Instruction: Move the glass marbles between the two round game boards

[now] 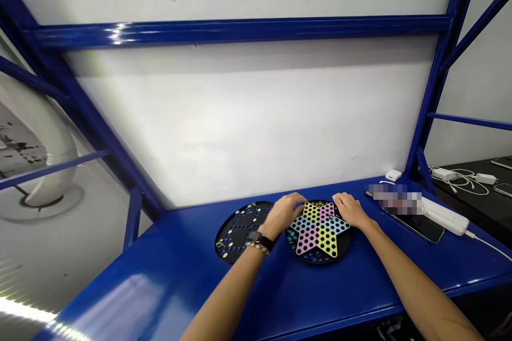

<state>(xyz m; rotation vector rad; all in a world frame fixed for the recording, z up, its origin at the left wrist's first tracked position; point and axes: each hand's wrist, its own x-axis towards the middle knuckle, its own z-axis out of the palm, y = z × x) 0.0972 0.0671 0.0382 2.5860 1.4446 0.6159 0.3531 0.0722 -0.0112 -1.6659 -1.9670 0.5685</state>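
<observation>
A round black board with a coloured star [319, 230] lies on the blue table [176, 272]. My left hand [285, 213] rests on the board's upper left edge with its fingers curled over the rim. A watch and a bracelet sit on that wrist. My right hand [350, 209] lies on the board's upper right edge, fingers bent down onto it. A second round black board [239, 229] with blue squares and small marbles sits just to the left, touching the left hand's side. Whether either hand pinches a marble is hidden.
A phone [420, 225] and a white power strip [446, 217] lie to the right of the boards, with a small white charger [393, 175] behind them. Blue shelf posts rise on both sides. More chargers and cables [460, 177] lie on a black table at far right.
</observation>
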